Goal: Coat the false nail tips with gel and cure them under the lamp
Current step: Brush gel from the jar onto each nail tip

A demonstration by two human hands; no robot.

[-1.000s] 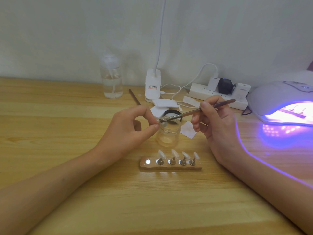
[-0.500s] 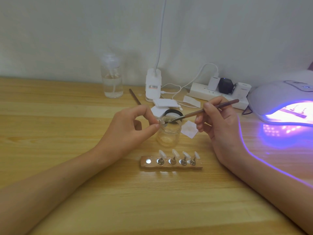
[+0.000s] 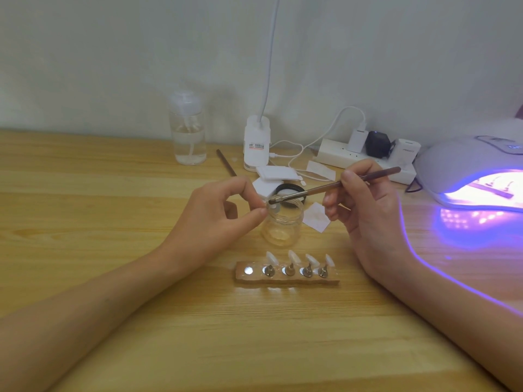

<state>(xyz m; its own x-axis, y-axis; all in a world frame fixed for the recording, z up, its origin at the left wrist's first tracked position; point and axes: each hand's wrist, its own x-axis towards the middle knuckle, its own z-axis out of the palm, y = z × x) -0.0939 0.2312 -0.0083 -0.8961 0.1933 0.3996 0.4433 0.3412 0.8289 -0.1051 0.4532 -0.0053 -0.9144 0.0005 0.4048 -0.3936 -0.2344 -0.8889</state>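
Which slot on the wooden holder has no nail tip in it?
The leftmost slot of the wooden holder: it shows only a bare metal disc, while the other four each carry a white nail tip.

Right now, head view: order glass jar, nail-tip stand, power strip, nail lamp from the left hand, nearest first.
From the left hand, pinching a nail tip:
1. Glass jar, right beside its fingertips.
2. Nail-tip stand, in front, toward the person.
3. Power strip, back right by the wall.
4. Nail lamp, far right.
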